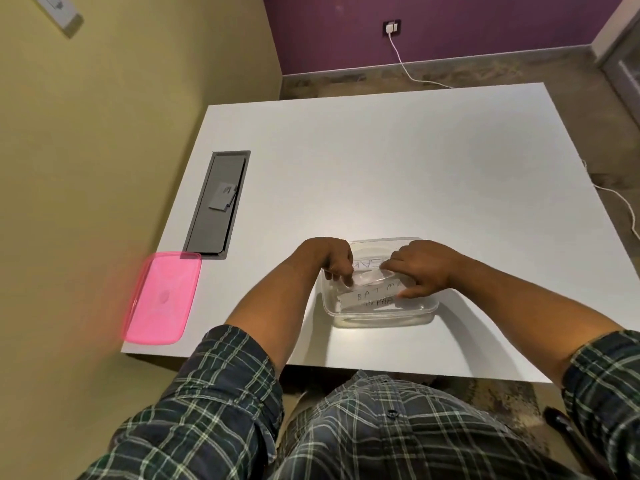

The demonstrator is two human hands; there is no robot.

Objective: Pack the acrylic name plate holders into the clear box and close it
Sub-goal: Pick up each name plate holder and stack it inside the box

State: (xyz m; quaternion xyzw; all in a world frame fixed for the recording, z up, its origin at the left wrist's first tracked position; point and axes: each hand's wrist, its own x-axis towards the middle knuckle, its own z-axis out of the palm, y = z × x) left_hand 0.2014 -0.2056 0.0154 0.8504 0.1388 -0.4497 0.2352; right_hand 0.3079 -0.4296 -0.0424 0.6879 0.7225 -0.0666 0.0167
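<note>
The clear box (379, 308) sits on the white table (381, 161) near the front edge, w/ its long axis running left to right. Inside it lie the acrylic name plate holders (369, 296), also long-side left to right; handwritten letters show on the paper inserts, the nearest one facing up toward the person. The left hand (329, 259) reaches in from the left, fingers curled down onto one clear holder; the right hand (420, 268) comes from the right, fingers pressed on the same stack. Both hands are closed on a holder, approx. at its two ends. The pink lid (161, 297) lies flat at the table's front-left corner, well apart from the box, just in front of a grey cable hatch (218, 202). Room: yellow wall at left, purple wall behind, white cable on the floor.
</note>
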